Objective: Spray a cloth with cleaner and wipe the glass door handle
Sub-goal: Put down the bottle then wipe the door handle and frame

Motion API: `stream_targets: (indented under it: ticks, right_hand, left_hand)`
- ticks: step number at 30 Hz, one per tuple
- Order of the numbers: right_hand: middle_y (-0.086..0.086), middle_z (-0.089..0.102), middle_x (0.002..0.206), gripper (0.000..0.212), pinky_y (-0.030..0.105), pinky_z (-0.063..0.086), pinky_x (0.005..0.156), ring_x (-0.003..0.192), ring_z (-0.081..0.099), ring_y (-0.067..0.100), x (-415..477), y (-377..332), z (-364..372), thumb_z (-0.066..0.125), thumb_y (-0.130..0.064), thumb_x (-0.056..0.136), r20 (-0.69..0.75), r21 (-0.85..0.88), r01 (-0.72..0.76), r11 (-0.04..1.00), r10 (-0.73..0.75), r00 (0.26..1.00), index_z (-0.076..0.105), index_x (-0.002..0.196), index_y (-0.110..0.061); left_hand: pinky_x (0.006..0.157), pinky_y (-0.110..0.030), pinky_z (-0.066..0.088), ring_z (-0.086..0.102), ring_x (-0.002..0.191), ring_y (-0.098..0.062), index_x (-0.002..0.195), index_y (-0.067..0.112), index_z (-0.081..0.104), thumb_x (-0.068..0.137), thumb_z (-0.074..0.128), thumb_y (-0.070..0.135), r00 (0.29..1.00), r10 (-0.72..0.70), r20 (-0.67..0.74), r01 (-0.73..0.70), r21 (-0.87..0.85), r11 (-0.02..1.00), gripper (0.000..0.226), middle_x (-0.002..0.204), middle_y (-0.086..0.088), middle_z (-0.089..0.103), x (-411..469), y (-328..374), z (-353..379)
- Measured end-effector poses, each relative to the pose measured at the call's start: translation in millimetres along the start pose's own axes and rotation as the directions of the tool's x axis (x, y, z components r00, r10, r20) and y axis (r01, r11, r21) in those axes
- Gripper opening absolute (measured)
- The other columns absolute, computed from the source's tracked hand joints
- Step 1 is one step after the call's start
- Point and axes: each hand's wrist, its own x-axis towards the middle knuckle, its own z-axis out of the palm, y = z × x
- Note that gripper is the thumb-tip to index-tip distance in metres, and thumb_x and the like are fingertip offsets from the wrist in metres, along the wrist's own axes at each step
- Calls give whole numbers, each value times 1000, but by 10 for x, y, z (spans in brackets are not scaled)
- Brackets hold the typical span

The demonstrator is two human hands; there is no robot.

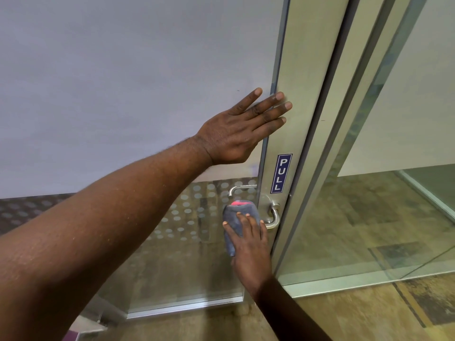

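Note:
A silver lever handle [273, 217] sticks out of the metal stile of a glass door [285, 134], just below a blue PULL sticker [281, 174]. My right hand [248, 244] grips a grey cloth [232, 219] with a pink edge, wrapped around the handle's lever; only the bend near the stile shows. My left hand [242, 126] lies flat and open against the frosted glass and the stile above the handle, fingers spread. A second handle [240, 189] shows through the glass on the far side. No spray bottle is in view.
The door's upper glass is frosted white; its lower part is clear with grey dots. To the right stands the metal door frame [344, 153] and a fixed glass panel [384, 205]. Brown patterned carpet [369, 313] covers the floor.

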Motion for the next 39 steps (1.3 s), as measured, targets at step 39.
stream_targets:
  ticks: [39]
  right_hand:
    - [18, 72, 129, 65, 36, 61, 84, 115, 72, 28, -462, 624, -1813, 86, -47, 76, -13, 962, 107, -251, 349, 937, 71, 129, -13]
  left_hand:
    - [131, -45, 5, 4, 160, -15, 166, 14, 14, 101, 52, 59, 985, -75, 157, 163, -677, 717, 87, 174, -3, 7, -399, 1477, -915]
